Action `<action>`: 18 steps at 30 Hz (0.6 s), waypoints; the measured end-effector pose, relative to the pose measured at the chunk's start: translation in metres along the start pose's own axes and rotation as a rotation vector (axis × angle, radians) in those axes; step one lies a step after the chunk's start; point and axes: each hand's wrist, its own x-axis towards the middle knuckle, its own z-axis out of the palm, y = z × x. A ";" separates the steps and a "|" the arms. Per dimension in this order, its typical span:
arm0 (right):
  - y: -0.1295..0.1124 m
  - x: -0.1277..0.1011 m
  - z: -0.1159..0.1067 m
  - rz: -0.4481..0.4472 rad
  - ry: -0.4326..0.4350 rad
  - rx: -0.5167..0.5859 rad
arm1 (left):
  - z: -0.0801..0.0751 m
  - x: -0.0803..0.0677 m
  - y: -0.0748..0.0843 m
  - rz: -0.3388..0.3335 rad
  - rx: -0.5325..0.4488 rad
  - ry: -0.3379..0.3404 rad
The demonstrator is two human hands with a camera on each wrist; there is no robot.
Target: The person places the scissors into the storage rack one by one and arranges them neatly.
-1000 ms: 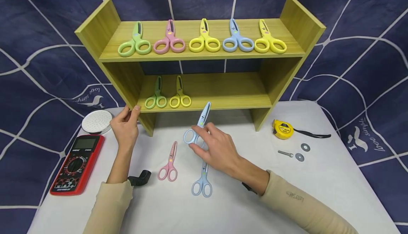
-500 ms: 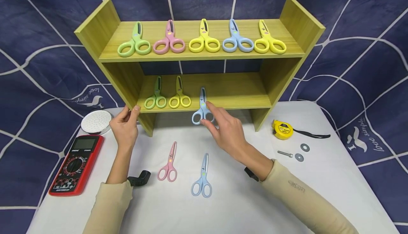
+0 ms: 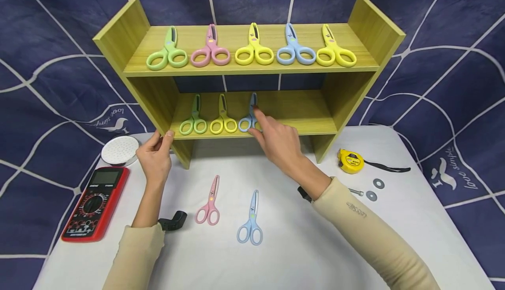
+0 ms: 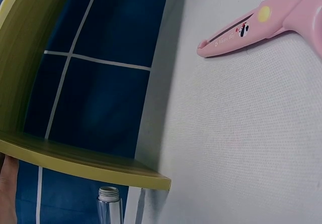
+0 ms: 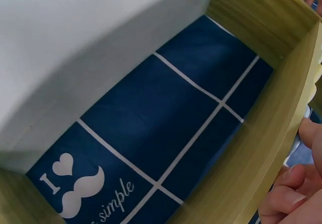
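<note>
My left hand [image 3: 154,156] grips the lower left side of the wooden shelf [image 3: 252,71], thumb in front. On the lower board, blue scissors [image 3: 245,124] lie to the right of yellow scissors [image 3: 222,121] and green scissors [image 3: 194,122], blades pointing back. My right hand [image 3: 281,143] pinches the blue scissors, index finger over the blades and thumb at the handles, hiding part of the right loop. Pink scissors [image 3: 209,206] and a second pair of blue scissors [image 3: 250,226] lie on the white table [image 3: 300,255] in front.
Several scissors in green, pink, yellow and blue line the top board. A red multimeter [image 3: 94,204] and a white round shower head [image 3: 119,151] sit at left. At right are a yellow tape measure [image 3: 350,161], a bolt [image 3: 357,191] and two washers [image 3: 371,195].
My right hand has carried the blue scissors up from over the table and back onto the lower board, beside the yellow pair. My left hand has stayed on the shelf's side.
</note>
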 end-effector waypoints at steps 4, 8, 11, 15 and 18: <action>-0.002 -0.001 0.000 0.016 -0.014 0.024 | 0.000 0.000 -0.001 -0.018 -0.005 0.001; -0.009 -0.016 0.001 -0.009 0.031 0.104 | 0.001 -0.002 0.005 -0.019 -0.014 -0.009; -0.018 -0.036 0.005 -0.073 0.036 0.155 | 0.003 -0.004 0.017 -0.009 -0.028 -0.016; -0.035 -0.066 0.010 -0.150 -0.034 0.171 | 0.005 -0.007 0.028 -0.003 -0.031 -0.015; -0.048 -0.087 0.012 -0.149 -0.133 0.206 | 0.005 -0.008 0.030 -0.002 -0.026 -0.016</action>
